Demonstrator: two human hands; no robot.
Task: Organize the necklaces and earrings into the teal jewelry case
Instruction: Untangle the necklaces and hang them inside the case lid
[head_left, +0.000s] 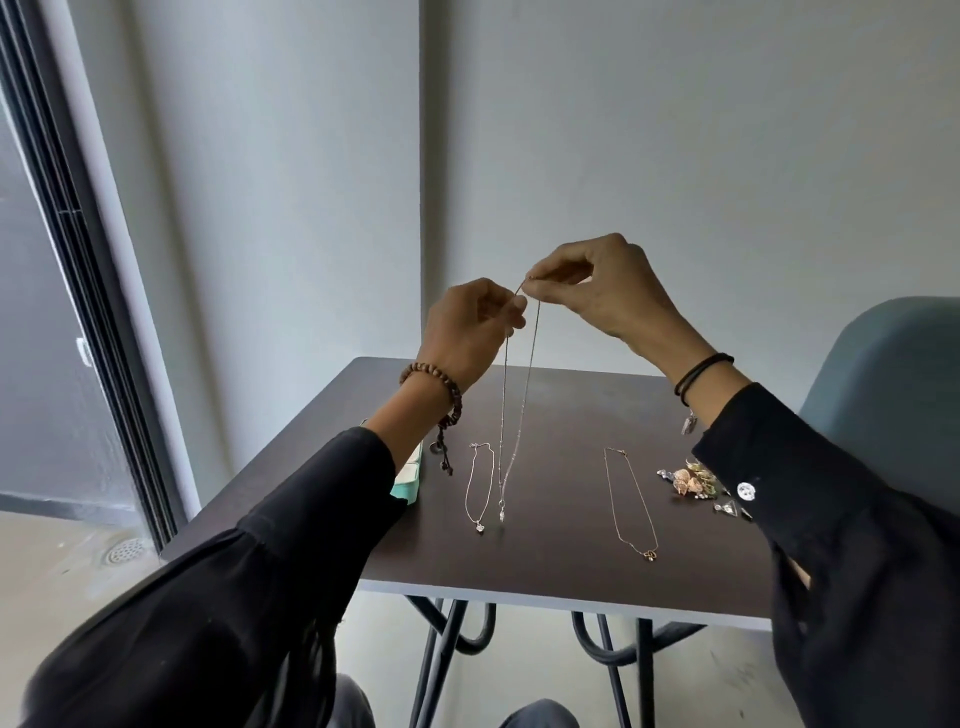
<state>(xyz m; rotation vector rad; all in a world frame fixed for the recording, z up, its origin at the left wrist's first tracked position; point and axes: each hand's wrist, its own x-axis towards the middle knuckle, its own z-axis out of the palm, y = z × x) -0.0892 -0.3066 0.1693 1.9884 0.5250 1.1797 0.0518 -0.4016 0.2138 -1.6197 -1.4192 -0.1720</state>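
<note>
My left hand and my right hand are raised above the table, and each pinches the top of a thin silver necklace. Its chain hangs down in a long loop, with the pendant just above the tabletop. A second silver necklace lies flat to its left. A gold necklace lies further right. A heap of earrings sits at the right edge, partly behind my right sleeve. The teal jewelry case is mostly hidden behind my left forearm.
The dark brown table stands in a corner of grey walls. A blue-grey chair is at the right. A window frame runs down the left. My knees show below the table's front edge.
</note>
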